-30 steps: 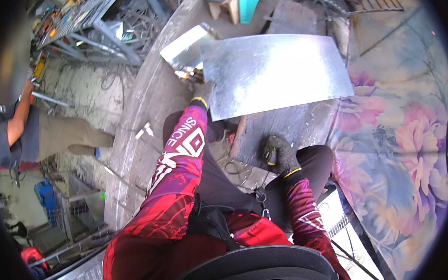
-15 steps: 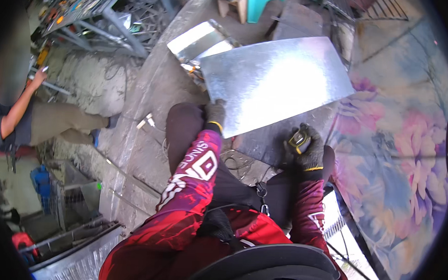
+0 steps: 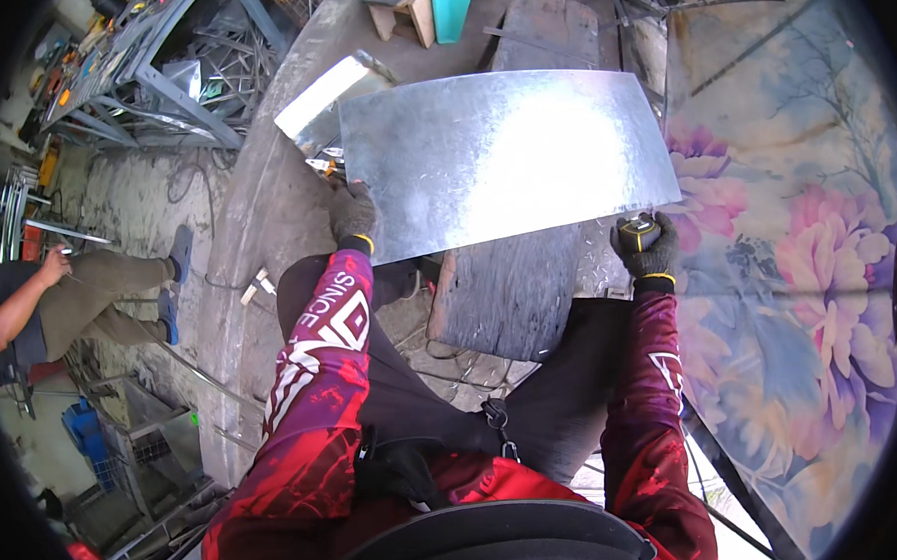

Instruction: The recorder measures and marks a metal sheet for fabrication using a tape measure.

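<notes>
A large shiny sheet of metal lies tilted over a worn wooden plank in front of me. My left hand, in a dark glove with a yellow cuff edge, is closed on the sheet's left edge near its near corner. At the opposite near corner, my right hand, gloved alike, wraps round a black and yellow tape measure close to the sheet's edge. Whether any blade is drawn out of the tape measure, I cannot make out.
A smaller bright metal piece lies beyond the sheet's left end. Flower-patterned sheeting spreads along the right. A teal stool stands at the back. At left, another person sits near a cluttered metal bench.
My right hand has gone forward with the tape measure to the sheet's near right corner. Left hand and sheet sit farther left in view, and more of the plank shows.
</notes>
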The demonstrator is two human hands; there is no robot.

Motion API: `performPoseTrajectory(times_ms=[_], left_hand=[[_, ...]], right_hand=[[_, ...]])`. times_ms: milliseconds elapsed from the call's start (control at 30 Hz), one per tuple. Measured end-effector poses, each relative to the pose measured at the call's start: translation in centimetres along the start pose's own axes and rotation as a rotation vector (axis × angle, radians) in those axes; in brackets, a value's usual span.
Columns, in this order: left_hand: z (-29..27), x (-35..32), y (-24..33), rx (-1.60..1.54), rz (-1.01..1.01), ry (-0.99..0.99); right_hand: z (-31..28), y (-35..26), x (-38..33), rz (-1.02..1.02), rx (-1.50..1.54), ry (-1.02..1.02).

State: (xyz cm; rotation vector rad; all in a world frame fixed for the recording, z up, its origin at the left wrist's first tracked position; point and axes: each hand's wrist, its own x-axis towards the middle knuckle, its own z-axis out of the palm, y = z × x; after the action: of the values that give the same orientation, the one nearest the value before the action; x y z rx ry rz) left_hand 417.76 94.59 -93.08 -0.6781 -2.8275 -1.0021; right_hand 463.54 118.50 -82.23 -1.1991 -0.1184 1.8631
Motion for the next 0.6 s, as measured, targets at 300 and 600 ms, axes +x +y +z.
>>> performPoseTrajectory(times_ms=[300, 600], left_hand=[[-0.2, 6.8, 0.6, 0.240, 0.029, -0.251], [-1.7, 4.4, 1.6, 0.094, -0.077, -0.170]], right_hand=[[-1.5, 0.1, 2.0, 0.066, 0.092, -0.158], [-1.9, 1.1, 0.5, 0.095, -0.063, -0.133]])
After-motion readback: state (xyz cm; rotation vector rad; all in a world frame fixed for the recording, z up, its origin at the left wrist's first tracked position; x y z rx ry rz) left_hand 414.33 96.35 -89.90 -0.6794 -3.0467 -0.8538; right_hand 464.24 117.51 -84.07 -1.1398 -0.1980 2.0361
